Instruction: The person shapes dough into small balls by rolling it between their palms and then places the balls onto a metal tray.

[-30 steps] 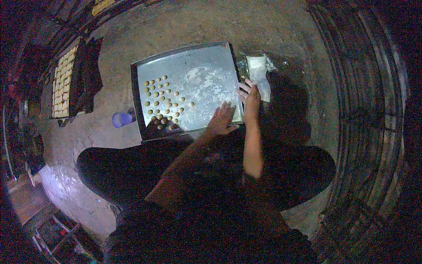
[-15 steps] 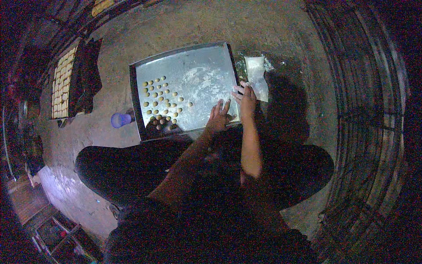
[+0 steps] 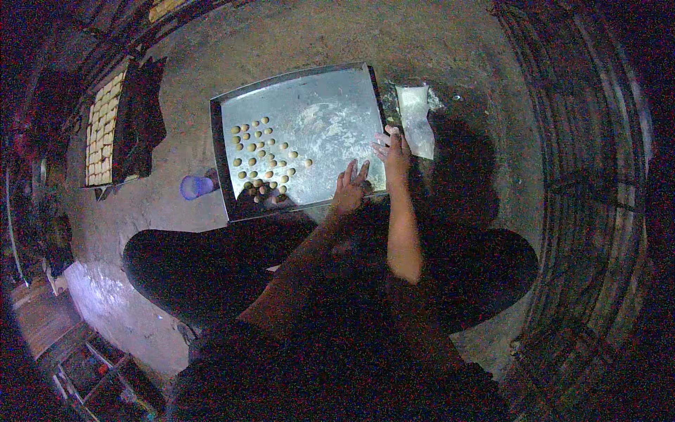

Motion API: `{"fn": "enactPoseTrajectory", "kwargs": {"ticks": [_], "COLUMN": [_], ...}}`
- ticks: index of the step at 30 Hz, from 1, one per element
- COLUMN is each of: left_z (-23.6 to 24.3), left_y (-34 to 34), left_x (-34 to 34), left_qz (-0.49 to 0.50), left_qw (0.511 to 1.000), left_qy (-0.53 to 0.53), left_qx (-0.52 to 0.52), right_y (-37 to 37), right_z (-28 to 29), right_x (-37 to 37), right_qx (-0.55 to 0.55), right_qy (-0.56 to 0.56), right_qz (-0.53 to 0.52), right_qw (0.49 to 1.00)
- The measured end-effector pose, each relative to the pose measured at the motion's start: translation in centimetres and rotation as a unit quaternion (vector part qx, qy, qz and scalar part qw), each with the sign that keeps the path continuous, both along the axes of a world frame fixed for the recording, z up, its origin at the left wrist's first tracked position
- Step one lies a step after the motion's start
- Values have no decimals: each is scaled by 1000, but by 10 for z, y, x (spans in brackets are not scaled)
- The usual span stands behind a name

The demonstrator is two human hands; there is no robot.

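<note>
A square metal tray lies on the floor before my crossed legs, dusted with white powder and holding several small round dough balls on its left half. My left hand rests on the powdered near-right part, fingers spread and slightly bent; whether anything tiny is under them I cannot make out. My right hand is at the tray's right edge, fingers apart and whitened with powder, with nothing visible held. Just right of it lies a clear bag of white powder.
A second tray with rows of pale pieces stands at the left. A blue translucent cup sits beside the main tray. Dark metal racks or bars line the right side, and a wooden compartmented box is at lower left.
My left hand has shifted slightly left, its fingers bending a little more on the tray. My right hand has moved slightly left and up along the tray's edge.
</note>
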State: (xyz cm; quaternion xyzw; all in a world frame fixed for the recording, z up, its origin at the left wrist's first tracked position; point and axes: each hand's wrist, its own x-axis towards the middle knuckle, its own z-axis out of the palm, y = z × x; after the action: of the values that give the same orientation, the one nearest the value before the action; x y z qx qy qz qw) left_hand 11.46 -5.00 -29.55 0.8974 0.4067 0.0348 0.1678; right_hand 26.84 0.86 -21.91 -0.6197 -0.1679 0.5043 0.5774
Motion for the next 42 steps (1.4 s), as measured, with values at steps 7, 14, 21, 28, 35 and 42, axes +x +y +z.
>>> {"fn": "enactPoseTrajectory", "kwargs": {"ticks": [7,14,21,28,35,42], "left_z": [-8,-37,7,10,38,52], "left_y": [1,0,3,-3,9,11], "left_x": [3,3,10,5,19,16], "left_qz": [68,70,27,78,128,208], "left_qw": [996,990,992,981,956,895], "left_qy": [-47,-40,-101,-135,-172,-213], "left_qx": [41,112,-70,-118,-200,-333], "right_y": [-1,2,-2,-1,-16,-17], "right_z": [21,29,-2,-25,-53,-42], "right_x": [-3,-20,2,9,6,1], "right_qx": [-10,13,14,0,34,28], "right_qy": [-9,10,-7,-5,-16,-54], "right_qz": [0,22,-7,4,-2,31], "right_qw": [1000,1000,1000,1000,999,998]}}
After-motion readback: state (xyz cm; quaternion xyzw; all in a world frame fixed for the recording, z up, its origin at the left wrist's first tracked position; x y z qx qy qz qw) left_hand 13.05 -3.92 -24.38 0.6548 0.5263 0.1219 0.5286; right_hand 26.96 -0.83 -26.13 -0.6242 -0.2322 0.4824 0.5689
